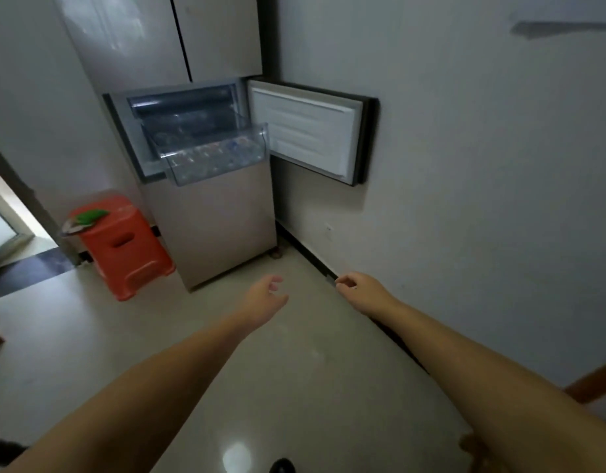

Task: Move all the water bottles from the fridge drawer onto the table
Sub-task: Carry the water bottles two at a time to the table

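Both arms reach forward over the floor (294,387), hands empty. Left hand (265,295) has its fingers loosely curled and relaxed, gripping nothing; right hand (357,288) is the same, fingers hanging slack with the tips pointing left, nothing in it. The two hands sit near each other, apart, not touching. Fridge (209,227) stands well ahead of both hands, slightly left of the left hand. Its lower compartment door (308,131) is swung open to the right, flat against the wall (465,165), up ahead of the right hand. Clear fridge drawer (212,155) is pulled out and tilts forward, above and beyond the left hand, well out of reach of either. Water bottles (209,157) lie inside the drawer, visible through the clear front; blurred, so a count isn't possible, but there are several, with reddish and blue label patches showing. A second clear bin (189,110) sits behind and above the drawer, inside the compartment. Upper fridge doors (158,39) are closed. Orange plastic stool (124,244) stands on the floor left of the fridge, far left of the left hand, with a green item (88,218) lying on its top edge. A doorway (8,220) opens at far left. A brown wooden piece (591,384) shows at the right edge, beside the right forearm; can't tell what it belongs to.
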`<state>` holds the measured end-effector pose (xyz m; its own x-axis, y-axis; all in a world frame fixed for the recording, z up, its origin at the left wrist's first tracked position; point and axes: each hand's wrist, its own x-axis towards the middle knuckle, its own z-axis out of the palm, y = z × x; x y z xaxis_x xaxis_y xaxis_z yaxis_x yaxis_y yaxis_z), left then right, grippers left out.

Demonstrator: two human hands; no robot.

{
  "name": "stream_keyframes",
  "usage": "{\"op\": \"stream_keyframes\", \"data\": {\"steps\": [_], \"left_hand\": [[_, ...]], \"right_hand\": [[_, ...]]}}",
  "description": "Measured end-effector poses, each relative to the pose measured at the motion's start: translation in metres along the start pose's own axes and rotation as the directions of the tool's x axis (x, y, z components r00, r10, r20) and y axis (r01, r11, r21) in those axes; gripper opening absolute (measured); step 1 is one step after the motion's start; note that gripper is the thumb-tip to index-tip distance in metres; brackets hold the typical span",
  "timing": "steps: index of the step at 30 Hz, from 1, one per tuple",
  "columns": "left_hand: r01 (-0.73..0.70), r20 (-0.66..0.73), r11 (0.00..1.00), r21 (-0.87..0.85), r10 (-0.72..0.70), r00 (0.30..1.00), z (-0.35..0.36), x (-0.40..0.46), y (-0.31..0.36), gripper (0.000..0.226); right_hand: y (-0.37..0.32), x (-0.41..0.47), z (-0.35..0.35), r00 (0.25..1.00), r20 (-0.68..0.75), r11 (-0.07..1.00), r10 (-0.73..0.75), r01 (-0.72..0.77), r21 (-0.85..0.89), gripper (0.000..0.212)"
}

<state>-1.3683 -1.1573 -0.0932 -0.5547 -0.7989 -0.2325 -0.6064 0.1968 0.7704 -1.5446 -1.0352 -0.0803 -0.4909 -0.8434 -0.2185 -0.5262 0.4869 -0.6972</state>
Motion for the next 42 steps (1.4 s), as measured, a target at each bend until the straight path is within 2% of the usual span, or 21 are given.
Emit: {"op": "stream_keyframes", "data": {"steps": [4, 12, 22, 28, 35, 42], "left_hand": [[-0.041, -0.013, 0.997, 0.067, 0.042, 0.999, -0.042, 0.07, 0.012, 0.043], [-0.003, -0.06, 0.999, 0.038, 0.006, 0.998, -0.084, 0.178, 0.008, 0.043], [0.042, -0.191, 0.997, 0.06, -0.03, 0.981, -0.133, 0.348, 0.015, 0.042], [0.038, -0.308, 0.999, -0.022, -0.043, 0.95, -0.173, 0.446, 0.043, 0.04], [0.04, -0.331, 0.994, -0.104, -0.073, 0.941, -0.216, 0.513, 0.052, 0.04], [0.007, -0.407, 0.987, -0.163, -0.074, 0.91, -0.298, 0.607, 0.04, 0.037]], "right_hand": [[-0.036, 0.075, -0.007, 1.0, -0.008, 1.0, -0.01, 0.01, 0.016, 0.03], [-0.068, 0.198, -0.004, 0.998, 0.056, 0.999, -0.038, 0.038, -0.005, 0.029], [-0.116, 0.399, -0.023, 0.965, 0.15, 0.976, -0.217, 0.214, 0.035, 0.026], [-0.161, 0.524, -0.052, 0.936, 0.179, 0.952, -0.303, 0.305, 0.018, 0.025], [-0.214, 0.615, -0.038, 0.9, 0.252, 0.934, -0.355, 0.35, 0.064, 0.023], [-0.294, 0.705, -0.002, 0.864, 0.17, 0.88, -0.474, 0.455, 0.138, 0.022]]}}
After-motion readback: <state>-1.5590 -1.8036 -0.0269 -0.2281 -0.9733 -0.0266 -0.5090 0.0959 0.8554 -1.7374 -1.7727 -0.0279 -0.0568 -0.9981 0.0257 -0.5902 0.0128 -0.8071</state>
